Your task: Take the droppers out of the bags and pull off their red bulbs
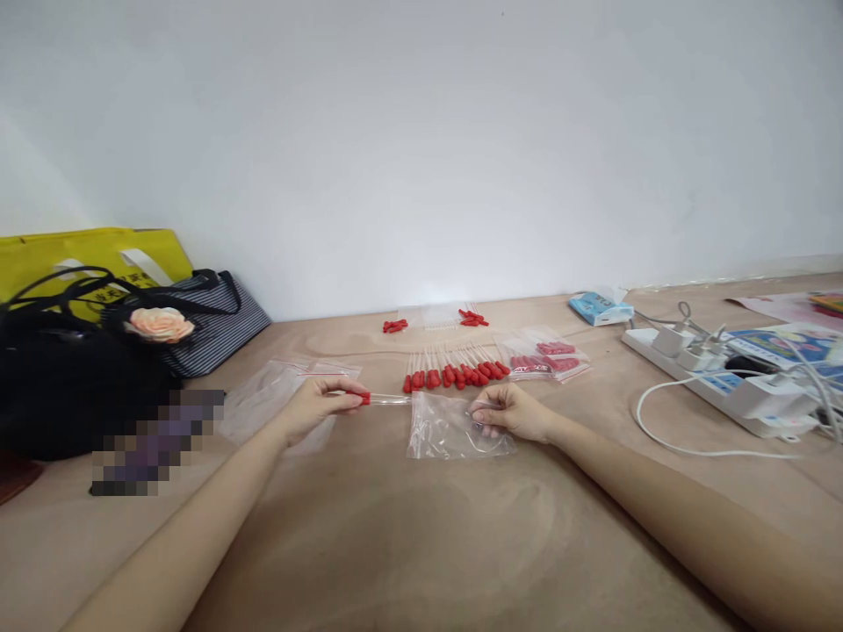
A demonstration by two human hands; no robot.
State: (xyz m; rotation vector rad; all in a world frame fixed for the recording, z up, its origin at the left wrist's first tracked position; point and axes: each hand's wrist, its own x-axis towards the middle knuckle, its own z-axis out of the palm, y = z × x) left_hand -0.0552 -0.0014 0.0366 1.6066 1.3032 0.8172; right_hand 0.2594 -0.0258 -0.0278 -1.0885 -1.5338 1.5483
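My left hand (pixel 320 401) pinches the red bulb end of a clear glass dropper (pixel 385 399), whose tip points right into the mouth of a small clear plastic bag (pixel 448 427). My right hand (pixel 510 411) is closed on the bag's right edge and holds it on the brown table (pixel 421 544). Just beyond the hands lies a row of several red-bulbed droppers (pixel 457 373). Filled bags of droppers (pixel 550 358) lie to the right of the row. A stack of empty clear bags (pixel 277 391) rests beside my left hand.
Loose red bulbs (pixel 395 326) and more droppers (pixel 471 318) lie near the white wall. A black bag (pixel 59 386), a striped bag with a rose (pixel 198 325) and a yellow bag (pixel 85 250) stand at left. A white power strip with plugs and cables (pixel 717 377) and a blue packet (pixel 599 307) are at right.
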